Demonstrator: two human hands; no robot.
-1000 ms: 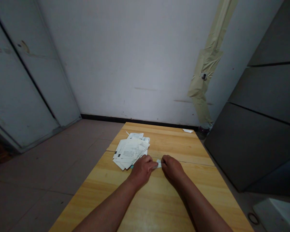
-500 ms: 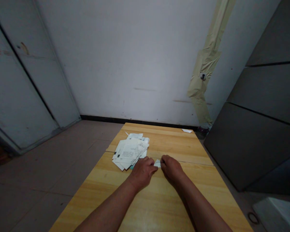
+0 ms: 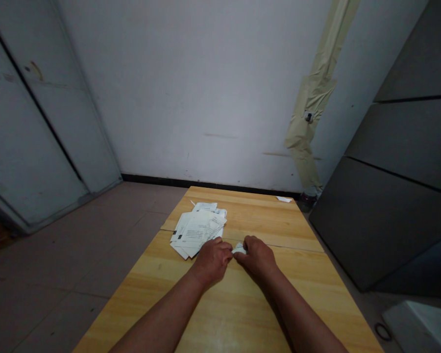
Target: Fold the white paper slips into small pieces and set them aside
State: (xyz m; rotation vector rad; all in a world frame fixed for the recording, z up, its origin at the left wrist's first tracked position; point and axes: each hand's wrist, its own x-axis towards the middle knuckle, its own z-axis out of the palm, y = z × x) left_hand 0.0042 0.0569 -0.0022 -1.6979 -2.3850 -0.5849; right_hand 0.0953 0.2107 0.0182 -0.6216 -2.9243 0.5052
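A small folded piece of printed paper (image 3: 239, 248) is pinched between my two hands just above the wooden table (image 3: 238, 304). My left hand (image 3: 213, 261) grips its left side with bent fingers, and my right hand (image 3: 257, 256) closes on its right side with the thumb reaching toward the left fingers. Both hands hide much of the paper, so its full shape cannot be made out. Beyond my left hand lies a loose pile of printed paper sheets (image 3: 195, 229), its near edge partly covered by that hand.
A small white paper scrap (image 3: 283, 199) lies at the table's far right corner. A white wall (image 3: 191, 98) stands behind the table, with grey panels (image 3: 385, 211) to the right and a pale door (image 3: 59, 122) to the left. A white box (image 3: 422, 326) sits at lower right.
My left hand has shifted slightly left toward the pile. My right thumb has moved left across the small paper, whose visible part now looks more pointed.
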